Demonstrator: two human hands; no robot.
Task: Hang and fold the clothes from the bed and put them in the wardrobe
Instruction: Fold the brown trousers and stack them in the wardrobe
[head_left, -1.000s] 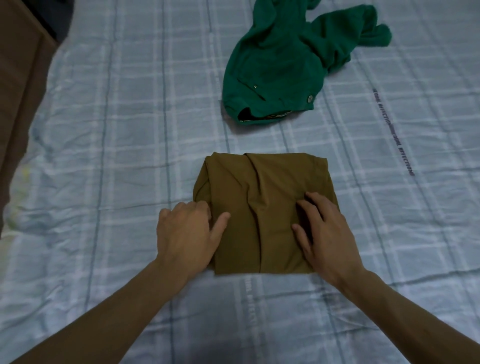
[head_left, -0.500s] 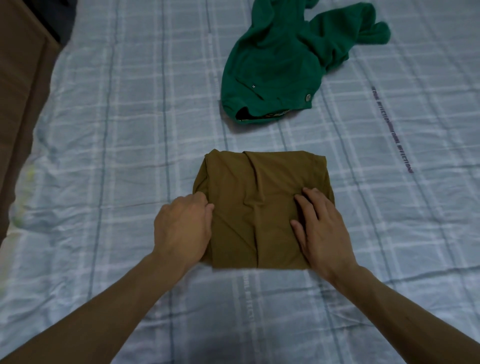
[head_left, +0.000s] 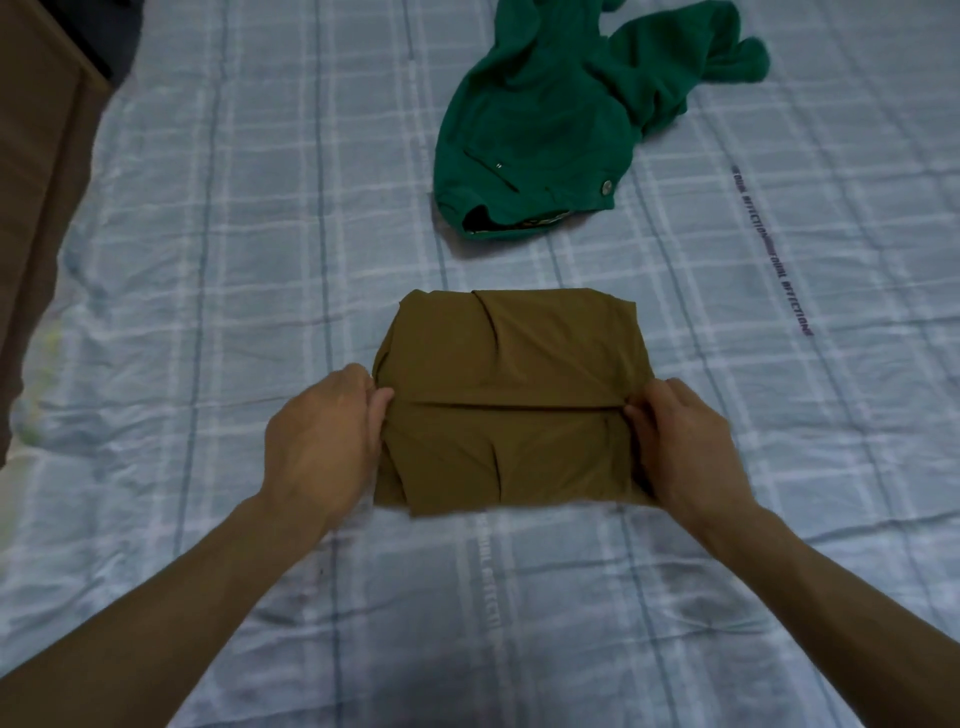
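My left hand and right hand pinch the side edges of the folded olive-brown garment, fingers curled. A crumpled green garment lies upper right on the bed.

Both hands bare: left hand, right hand; forearms bare to frame edge.

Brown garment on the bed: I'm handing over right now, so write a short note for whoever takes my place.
Left hand: grip on the left edge of the brown garment.
Right hand: grip on its right edge.
Brown garment: folded into a compact square, lying on the bed sheet.
Green garment: crumpled and unfolded, farther up the bed, apart from the brown one.
Done: brown garment folded.
Left: put it in the wardrobe, then deal with the green garment.
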